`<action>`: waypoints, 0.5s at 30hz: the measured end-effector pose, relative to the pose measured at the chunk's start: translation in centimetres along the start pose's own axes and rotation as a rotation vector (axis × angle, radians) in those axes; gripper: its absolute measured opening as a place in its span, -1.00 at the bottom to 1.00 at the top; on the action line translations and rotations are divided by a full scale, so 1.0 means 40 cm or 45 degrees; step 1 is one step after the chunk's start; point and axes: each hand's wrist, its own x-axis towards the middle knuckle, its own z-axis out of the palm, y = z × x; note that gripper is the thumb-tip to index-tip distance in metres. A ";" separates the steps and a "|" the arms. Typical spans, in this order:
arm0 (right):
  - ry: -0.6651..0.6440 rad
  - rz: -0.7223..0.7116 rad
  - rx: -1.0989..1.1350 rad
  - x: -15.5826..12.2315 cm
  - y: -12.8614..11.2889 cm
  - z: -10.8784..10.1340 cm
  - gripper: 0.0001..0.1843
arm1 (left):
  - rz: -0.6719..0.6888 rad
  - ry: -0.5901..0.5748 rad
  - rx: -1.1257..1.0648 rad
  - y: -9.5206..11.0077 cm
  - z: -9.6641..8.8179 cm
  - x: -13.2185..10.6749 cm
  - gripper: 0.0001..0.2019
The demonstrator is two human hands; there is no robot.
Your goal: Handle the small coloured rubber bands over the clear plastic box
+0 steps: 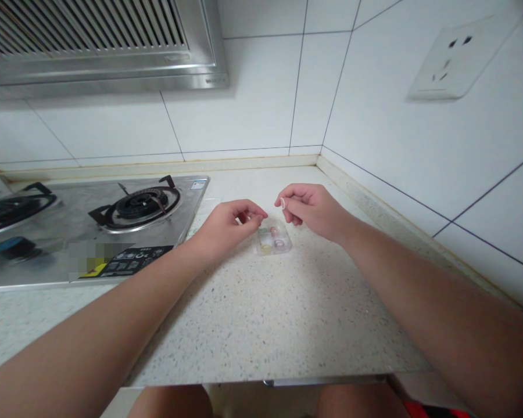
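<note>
White loop (pixel 283 202) in right hand (pixel 311 206), raised over the surface (pixel 283 313), just beyond the clear box (pixel 273 239) and a little to its right. Right fingers together, apparently clamped on the loop at thumb and index tips, with the rest curled under. Left hand (pixel 233 220) at the far left side of the box, thumb and index tips close together; cannot tell if clamped on the rim, on something small, or on nothing. Box flat on the surface, right of the hob (pixel 74 223), with small bits sorted by compartment: yellowish bit (pixel 266 249) near left, ring-like bit (pixel 279 243) near right. Main risk, by judgement: dropping the loop, from so small a contact at the very tips. Could bounce or roll off, then hard to spot, pale on pale speckle. Also possible: sliding or tipping the box by a knock from either hand, so mixing the contents. Loop seemingly on edge, longer top to bottom in view; too small for a sure axis or facing. Box set nearly square to the front edge of the surface, slightly turned; long axis, if any, probably running away toward the wall, far end partly hidden behind fingers.
</note>
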 end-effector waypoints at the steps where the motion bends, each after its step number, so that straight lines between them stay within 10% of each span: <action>1: 0.030 0.009 0.095 0.002 0.001 -0.002 -0.88 | -0.017 0.029 -0.007 -0.004 -0.001 0.002 -0.83; 8: 0.111 0.037 0.415 0.015 0.012 -0.021 -0.88 | -0.232 0.179 -0.186 -0.009 -0.014 0.012 -0.86; 15: -0.085 0.008 -0.414 0.004 0.034 -0.034 -0.84 | -0.249 0.177 -0.193 -0.013 -0.013 0.015 -0.87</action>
